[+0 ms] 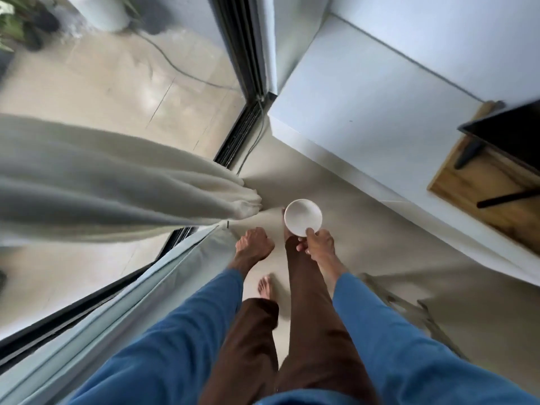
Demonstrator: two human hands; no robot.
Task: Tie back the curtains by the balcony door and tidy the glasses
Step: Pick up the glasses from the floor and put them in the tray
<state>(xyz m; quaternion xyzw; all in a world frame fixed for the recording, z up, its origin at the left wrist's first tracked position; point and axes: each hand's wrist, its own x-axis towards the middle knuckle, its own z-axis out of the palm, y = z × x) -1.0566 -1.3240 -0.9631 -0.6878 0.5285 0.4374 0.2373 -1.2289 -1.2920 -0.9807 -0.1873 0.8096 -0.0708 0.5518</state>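
Cream curtain (117,176): hangs across the middle left of the frame, bunched into folds whose lower end gathers near the centre, just up and left of the hands.
Grey-green curtain (152,287): runs from the lower left corner up toward the centre, along the black door track; its top end meets the cream curtain's gathered end.
Left hand (254,244): just below centre, fingers curled into a fist with nothing visible in it; close beside the grey-green curtain's edge, and contact cannot be made out.
Right hand (317,242): just right of the left hand, thumb and fingers pinching the near rim of a white bowl.
White bowl (303,219): small, round, open side up, held above the floor at the frame's centre; looks empty.
Sleeves and legs: blue sleeves (394,331) reach up from the bottom edge; brown trousers (309,317) between them; a bare foot (266,287) on the beige floor.
Door frame (242,133): black, running from top centre down to the curtains.
Balcony floor (117,83): upper left, tiled, with a white pot (102,10) and a cable (175,65).
Wooden stand (482,185): right edge, against the white wall (380,97), with a black screen (511,124) over it.
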